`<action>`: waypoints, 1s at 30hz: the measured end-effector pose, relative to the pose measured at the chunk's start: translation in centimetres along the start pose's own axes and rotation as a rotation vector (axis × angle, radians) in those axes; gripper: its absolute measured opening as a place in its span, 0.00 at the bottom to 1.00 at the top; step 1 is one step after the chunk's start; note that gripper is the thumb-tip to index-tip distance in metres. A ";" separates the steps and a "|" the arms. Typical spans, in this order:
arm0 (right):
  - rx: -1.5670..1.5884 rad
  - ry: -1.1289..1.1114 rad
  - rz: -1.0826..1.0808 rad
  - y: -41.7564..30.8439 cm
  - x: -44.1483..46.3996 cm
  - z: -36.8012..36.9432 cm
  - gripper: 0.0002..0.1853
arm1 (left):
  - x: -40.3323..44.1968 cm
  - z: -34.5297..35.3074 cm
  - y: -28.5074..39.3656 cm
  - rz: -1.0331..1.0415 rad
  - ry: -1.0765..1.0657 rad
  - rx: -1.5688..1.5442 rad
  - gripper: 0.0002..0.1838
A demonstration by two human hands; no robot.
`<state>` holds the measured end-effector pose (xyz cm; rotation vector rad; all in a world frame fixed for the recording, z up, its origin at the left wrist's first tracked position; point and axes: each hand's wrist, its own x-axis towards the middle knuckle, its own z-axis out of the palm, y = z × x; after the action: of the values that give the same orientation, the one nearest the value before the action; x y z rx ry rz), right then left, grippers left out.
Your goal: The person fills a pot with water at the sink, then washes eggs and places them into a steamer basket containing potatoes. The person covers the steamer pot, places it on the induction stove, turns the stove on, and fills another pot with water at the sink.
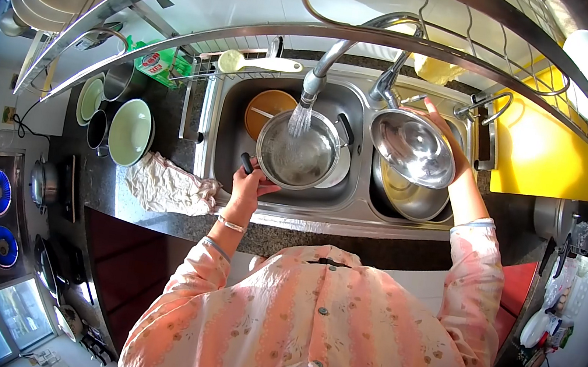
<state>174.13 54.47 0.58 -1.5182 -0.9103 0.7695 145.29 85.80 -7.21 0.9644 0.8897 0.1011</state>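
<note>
Water runs from the faucet [314, 84] into a steel pot [290, 157] in the left sink basin. My left hand [249, 183] grips one of the pot's two black handles [246, 163]. A shiny steel bowl [414, 149] is tilted above the right basin, with my right hand [449, 133] at its right side holding it. The fingers of that hand reach behind the bowl, close to the faucet lever [414, 99], and are partly hidden. Below it, another large steel bowl [411, 197] sits in the right basin.
An orange-brown bowl [263, 107] and a partly hidden white dish [340, 169] lie beside the pot. Left on the counter are a crumpled cloth [167, 185], a pale green bowl [131, 132] and a green packet [166, 65]. A metal dish rack [351, 33] spans overhead; a yellow board [554, 155] stands right.
</note>
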 end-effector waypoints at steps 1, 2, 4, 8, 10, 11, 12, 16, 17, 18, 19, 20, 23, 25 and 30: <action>0.019 -0.002 -0.014 -0.1 0.0 0.0 0.23 | 0.0 0.0 0.0 0.001 0.000 0.000 0.24; 0.019 -0.002 -0.014 -0.2 0.1 0.0 0.23 | 0.0 0.0 0.0 0.000 0.003 0.005 0.24; -0.191 -0.014 -0.079 -0.5 0.2 0.0 0.22 | -0.1 0.1 0.2 0.000 0.006 0.009 0.24; 0.007 0.037 0.011 -0.5 0.2 0.2 0.21 | -0.2 0.2 0.2 0.010 -0.004 0.008 0.24; 0.127 0.036 0.065 -0.8 0.2 0.2 0.20 | -0.1 0.1 0.1 0.021 -0.003 0.010 0.23; 0.127 0.035 0.065 -0.8 0.3 0.2 0.20 | 0.0 0.1 0.1 0.019 -0.002 0.010 0.23; 0.252 0.046 0.096 -0.8 0.3 0.2 0.19 | 0.0 0.1 0.0 0.017 -0.001 0.011 0.23; 0.327 0.057 0.083 -0.4 0.2 0.3 0.19 | -0.2 0.3 0.3 0.020 -0.004 0.013 0.23; 0.327 0.057 0.083 -0.6 0.3 0.3 0.19 | -0.3 0.4 0.4 0.016 -0.001 0.016 0.23; 0.200 0.031 0.068 -1.0 0.5 0.3 0.19 | -0.3 0.5 0.4 0.012 0.001 0.018 0.23; 0.073 0.006 0.053 -1.3 0.5 0.3 0.19 | -0.3 0.5 0.4 0.011 0.001 0.019 0.23; 0.073 0.007 0.053 -1.3 0.5 0.3 0.19 | -0.2 0.5 0.3 0.014 -0.001 0.023 0.24; 0.154 0.072 0.084 -1.4 0.3 0.4 0.18 | 0.0 0.4 0.1 0.018 -0.005 0.027 0.24; 0.195 0.052 0.101 -1.6 0.4 0.5 0.23 | 0.0 0.3 0.1 0.019 -0.007 0.026 0.24; 0.293 0.092 0.130 -1.1 0.5 0.5 0.22 | -0.3 0.7 0.3 0.020 0.004 0.038 0.24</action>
<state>173.85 55.23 1.61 -1.3497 -0.6049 0.8790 145.68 85.44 -6.62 1.0089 0.8889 0.1031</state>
